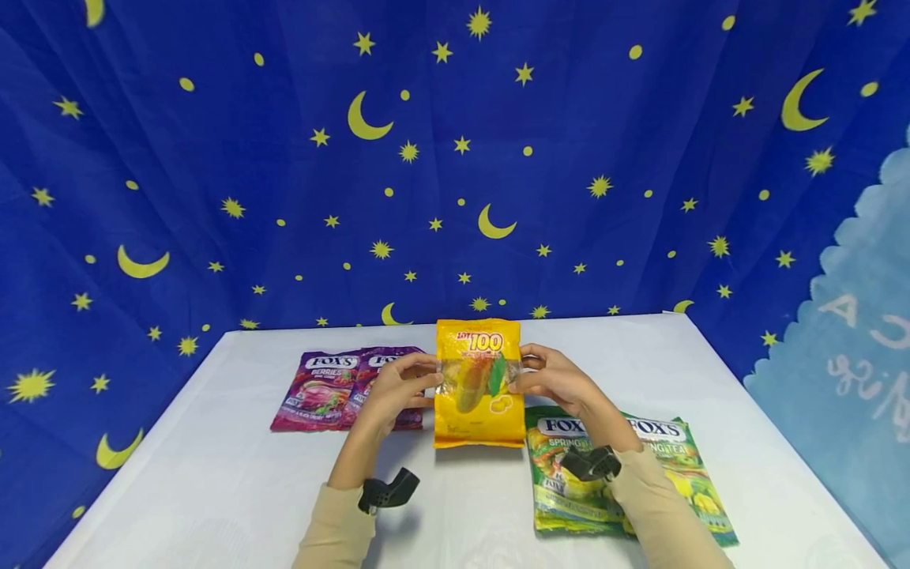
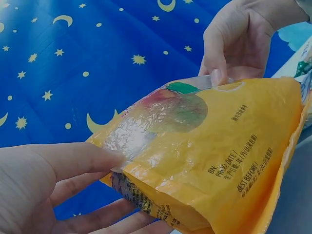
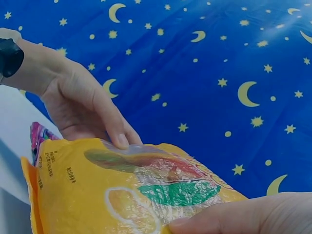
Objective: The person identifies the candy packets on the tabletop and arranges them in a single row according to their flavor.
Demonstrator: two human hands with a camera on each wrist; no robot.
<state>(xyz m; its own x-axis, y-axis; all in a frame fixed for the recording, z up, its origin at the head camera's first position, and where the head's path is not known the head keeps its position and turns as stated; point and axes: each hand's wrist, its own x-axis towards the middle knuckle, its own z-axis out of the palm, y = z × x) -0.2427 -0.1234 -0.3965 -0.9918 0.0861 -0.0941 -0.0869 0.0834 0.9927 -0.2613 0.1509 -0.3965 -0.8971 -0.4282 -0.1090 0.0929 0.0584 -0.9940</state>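
Observation:
Between both hands a yellow candy bag (image 1: 479, 427) with a mango picture is held upright, its front facing the head camera. My left hand (image 1: 396, 389) pinches its left edge, thumb on the front face and fingers behind, as the left wrist view shows. At the opposite edge my right hand (image 1: 562, 382) grips it, the thumb (image 3: 209, 220) pressing on the front near the green leaf print. Behind the left hand lie purple candy bags (image 1: 313, 395). Green candy bags (image 1: 569, 490) lie under the right forearm, which partly covers them.
The bags lie on a white table (image 1: 455, 521). A blue curtain (image 1: 455, 182) with yellow moons and stars hangs along the table's back, and a light blue panel (image 1: 846, 348) with white lettering stands at the right. Each wrist wears a black camera (image 1: 389, 490).

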